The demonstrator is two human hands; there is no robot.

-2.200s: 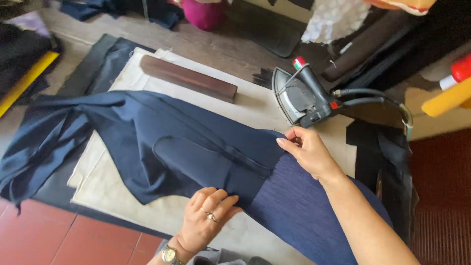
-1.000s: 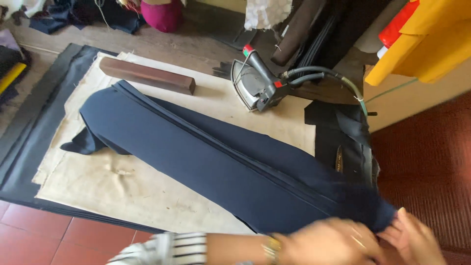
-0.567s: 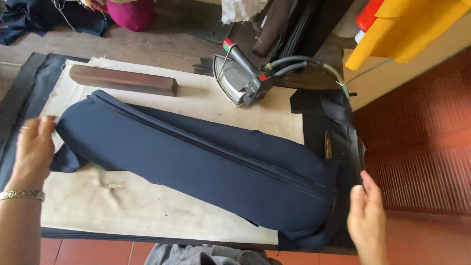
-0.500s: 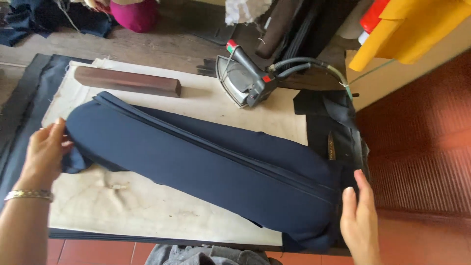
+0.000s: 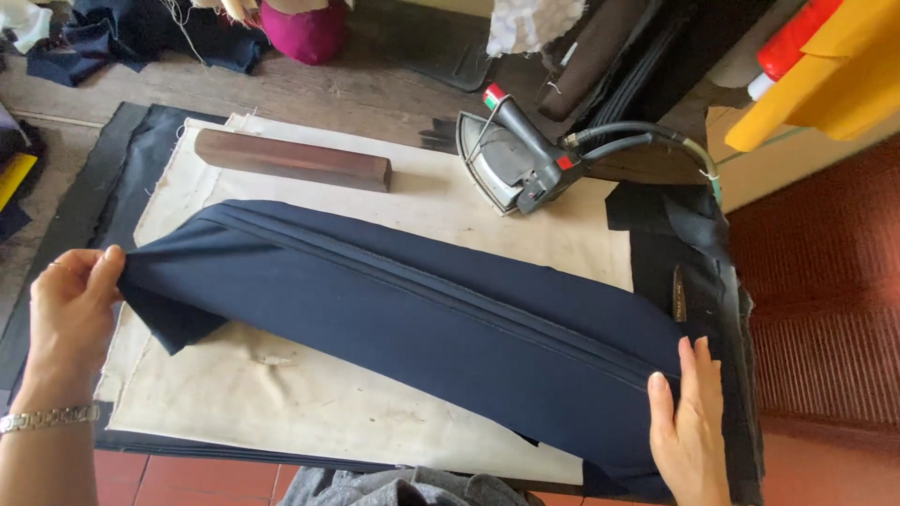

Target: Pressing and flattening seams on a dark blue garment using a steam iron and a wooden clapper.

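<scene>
Here the navy trouser leg [image 5: 412, 328] lies folded lengthwise across the cream pressing cloth [image 5: 281, 403] on the tabletop. The left hand [image 5: 70, 314] pinches its far end; the right hand [image 5: 692, 431] rests flat, fingers together, on the near end. Even tension from both ends should keep the seams aligned; the iron [image 5: 511, 164] stands well apart.

Your table [image 5: 375, 89] is worn wood, seen from above. A dark cloth [image 5: 131, 159] lies on it, with a stained cream pad [image 5: 309, 394] on top. On the pad, a folded navy garment [image 5: 422, 319] stretches from left to lower right. Behind it lie a brown wooden block [image 5: 292, 159] and a grey iron [image 5: 511, 164] resting on its side. Dark fabric scraps [image 5: 141, 37] and a magenta cushion [image 5: 305, 28] sit at the table's far edge.
</scene>
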